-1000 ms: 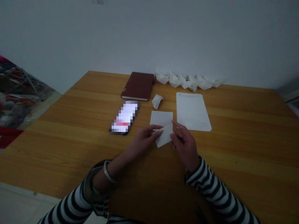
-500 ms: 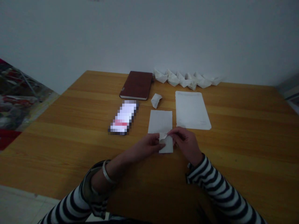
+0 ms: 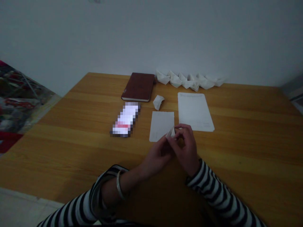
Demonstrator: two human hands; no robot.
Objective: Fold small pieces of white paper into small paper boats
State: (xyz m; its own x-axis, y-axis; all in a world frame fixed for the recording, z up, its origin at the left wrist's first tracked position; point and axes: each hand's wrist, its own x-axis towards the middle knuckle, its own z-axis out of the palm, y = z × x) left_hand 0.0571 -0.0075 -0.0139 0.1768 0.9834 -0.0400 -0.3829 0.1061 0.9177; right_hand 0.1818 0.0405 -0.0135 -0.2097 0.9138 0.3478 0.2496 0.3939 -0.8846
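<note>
Between my two hands is a small folded piece of white paper, its creased, pointed end sticking up past the fingers. My left hand grips it from the left and below, fingers closed. On the other side, my right hand pinches it between thumb and fingers. Most of the folded paper is hidden by the fingers. Just beyond the hands a lined paper sheet lies flat on the wooden table. A small folded paper piece rests behind that sheet.
A stack of larger lined paper lies to the right. Several folded paper shapes stand in a row along the wall. At the back left are a brown notebook and a phone with a blurred screen.
The paper in my hands has gone from a flat strip to a more folded, pointed shape. Both hands have drawn closer together, and my left hand has shifted to the right.
</note>
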